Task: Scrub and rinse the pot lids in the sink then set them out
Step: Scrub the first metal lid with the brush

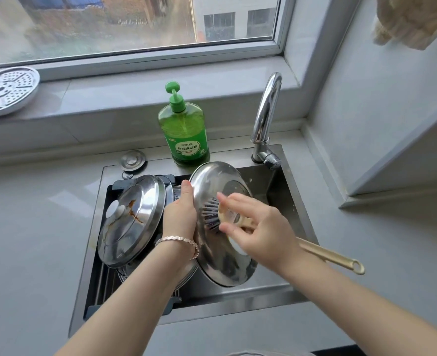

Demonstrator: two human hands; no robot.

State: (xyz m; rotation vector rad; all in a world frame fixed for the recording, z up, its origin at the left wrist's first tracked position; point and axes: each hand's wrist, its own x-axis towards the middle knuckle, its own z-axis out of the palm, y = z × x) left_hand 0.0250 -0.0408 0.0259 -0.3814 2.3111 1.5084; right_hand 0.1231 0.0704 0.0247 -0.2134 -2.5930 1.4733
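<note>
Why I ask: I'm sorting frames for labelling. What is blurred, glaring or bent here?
Head view: the right hand and brush are motion-blurred; the left hand on the lid is sharper; window light sheens the counter; the wide lens bows the sill.

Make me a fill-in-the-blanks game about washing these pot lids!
1. The left hand holds a round shiny steel lid tilted over the ____.
2. The right hand scrubs it with a long wooden-handled ____.
3. The plastic pump bottle of dish soap beside the curved chrome tap is ____.
4. A second steel lid, stained brown, leans to the held lid's ____.
Missing words: sink, brush, green, left.
</note>
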